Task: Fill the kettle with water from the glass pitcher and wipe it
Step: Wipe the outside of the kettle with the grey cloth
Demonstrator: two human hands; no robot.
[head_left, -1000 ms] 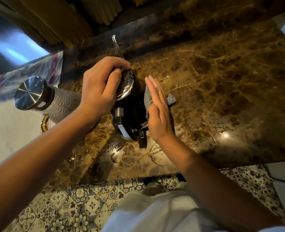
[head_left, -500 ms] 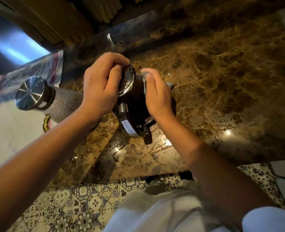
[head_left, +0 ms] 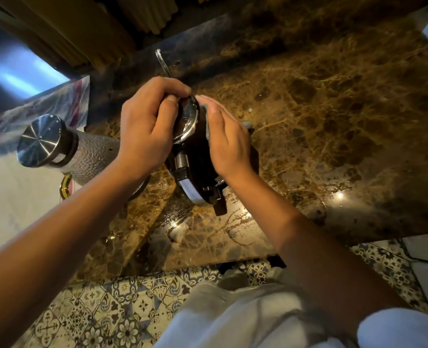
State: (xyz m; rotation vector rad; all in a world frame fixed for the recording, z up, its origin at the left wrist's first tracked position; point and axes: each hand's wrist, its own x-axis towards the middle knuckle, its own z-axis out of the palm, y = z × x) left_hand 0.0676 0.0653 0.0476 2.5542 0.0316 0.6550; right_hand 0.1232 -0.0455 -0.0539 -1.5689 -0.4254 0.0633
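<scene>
A brown marble tabletop (head_left: 333,126) is filling most of the view, glistening with spilled water near its front edge. To the left, a textured pitcher (head_left: 92,156) with a steel lid is standing just behind the left forearm. At the centre, the dark kettle (head_left: 195,156) is sitting on the tabletop between both hands. The left hand (head_left: 145,129) is curling closed over its shiny lid and steadying it. The right hand (head_left: 228,144) is lying flat and open, pressing a grey cloth (head_left: 208,129) against the kettle's right side. Filled, the kettle is probably heavy and rigid, and its wet, glossy shell is likely slippery, so lifting it by the near handle (head_left: 208,194) looks safest.
</scene>
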